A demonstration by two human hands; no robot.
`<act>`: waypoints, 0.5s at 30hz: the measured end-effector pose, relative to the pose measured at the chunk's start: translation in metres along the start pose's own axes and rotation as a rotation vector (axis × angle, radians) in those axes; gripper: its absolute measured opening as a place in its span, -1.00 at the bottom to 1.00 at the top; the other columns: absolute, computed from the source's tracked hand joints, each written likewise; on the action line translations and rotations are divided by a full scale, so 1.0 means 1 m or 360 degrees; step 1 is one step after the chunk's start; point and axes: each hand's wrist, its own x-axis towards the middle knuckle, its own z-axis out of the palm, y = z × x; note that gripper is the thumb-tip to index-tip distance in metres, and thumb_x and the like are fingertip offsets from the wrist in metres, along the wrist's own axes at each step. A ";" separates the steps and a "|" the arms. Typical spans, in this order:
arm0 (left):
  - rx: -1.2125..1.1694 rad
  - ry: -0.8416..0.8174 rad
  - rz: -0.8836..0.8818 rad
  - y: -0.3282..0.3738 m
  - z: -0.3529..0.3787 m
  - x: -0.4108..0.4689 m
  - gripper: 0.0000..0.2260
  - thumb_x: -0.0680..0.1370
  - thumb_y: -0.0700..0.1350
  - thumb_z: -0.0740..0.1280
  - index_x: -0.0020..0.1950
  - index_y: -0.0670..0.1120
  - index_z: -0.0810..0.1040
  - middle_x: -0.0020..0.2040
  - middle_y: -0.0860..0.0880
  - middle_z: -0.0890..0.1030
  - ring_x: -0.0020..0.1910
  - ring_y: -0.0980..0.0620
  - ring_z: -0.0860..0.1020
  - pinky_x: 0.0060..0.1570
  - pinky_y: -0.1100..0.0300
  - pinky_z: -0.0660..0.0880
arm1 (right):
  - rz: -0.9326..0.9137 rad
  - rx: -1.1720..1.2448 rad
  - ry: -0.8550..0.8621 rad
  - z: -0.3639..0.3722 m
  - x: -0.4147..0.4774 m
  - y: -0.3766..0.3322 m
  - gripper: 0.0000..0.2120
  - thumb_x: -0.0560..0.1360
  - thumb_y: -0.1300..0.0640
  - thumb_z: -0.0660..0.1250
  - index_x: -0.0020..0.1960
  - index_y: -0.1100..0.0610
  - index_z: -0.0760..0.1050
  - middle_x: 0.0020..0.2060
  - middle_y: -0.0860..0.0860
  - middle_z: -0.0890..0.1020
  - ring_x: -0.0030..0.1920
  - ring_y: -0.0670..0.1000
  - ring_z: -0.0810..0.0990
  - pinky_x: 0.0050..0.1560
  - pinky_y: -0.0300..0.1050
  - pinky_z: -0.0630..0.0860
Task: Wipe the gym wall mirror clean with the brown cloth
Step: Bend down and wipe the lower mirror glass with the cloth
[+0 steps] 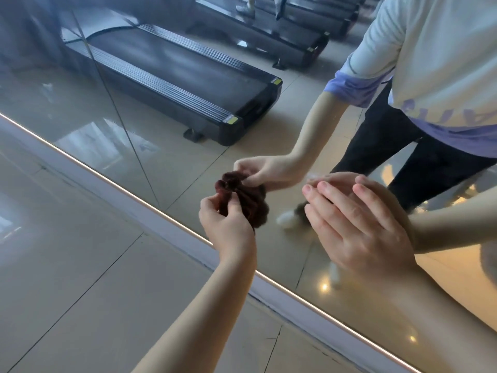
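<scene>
We're looking down at a glossy beige tile floor [80,278] with thin dark grout lines, and it's running up to a pale baseboard [161,228] that's carrying a thin glowing light strip [107,179]. Above that the wall mirror [67,103] is reflecting a black treadmill [174,76] with a second treadmill [282,30] sitting behind it, plus there's a slanting seam [119,117] where two panels are meeting.

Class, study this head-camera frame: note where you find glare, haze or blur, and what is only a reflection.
Head view: soft, even light, no hard shadows; a bright strip edges the mirror; small glare spots sit low in the glass; its upper left looks hazy; the treadmill is only a reflection; left hand, brown cloth and right hand are fairly sharp.
</scene>
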 end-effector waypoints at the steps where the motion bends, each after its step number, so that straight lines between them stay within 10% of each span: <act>1: 0.0016 0.0001 0.0046 0.001 0.000 0.001 -0.81 0.64 -0.15 0.30 -0.14 0.05 0.41 0.11 -0.17 0.55 -0.03 0.01 0.58 0.02 0.18 0.54 | 0.0025 0.0017 -0.0012 -0.001 0.001 -0.001 -0.74 0.57 0.22 0.33 0.24 0.18 0.58 0.33 0.10 0.55 0.37 0.07 0.43 0.47 0.07 0.18; 15: 0.0151 -0.0016 0.0191 0.009 -0.016 0.034 -0.80 0.62 -0.16 0.31 -0.16 0.05 0.41 0.07 -0.25 0.54 -0.07 -0.07 0.57 0.06 -0.07 0.56 | 0.0227 0.0366 0.0056 0.030 0.074 -0.042 -0.78 0.57 0.23 0.26 0.14 0.17 0.62 0.28 0.12 0.59 0.36 0.08 0.43 0.52 0.09 0.11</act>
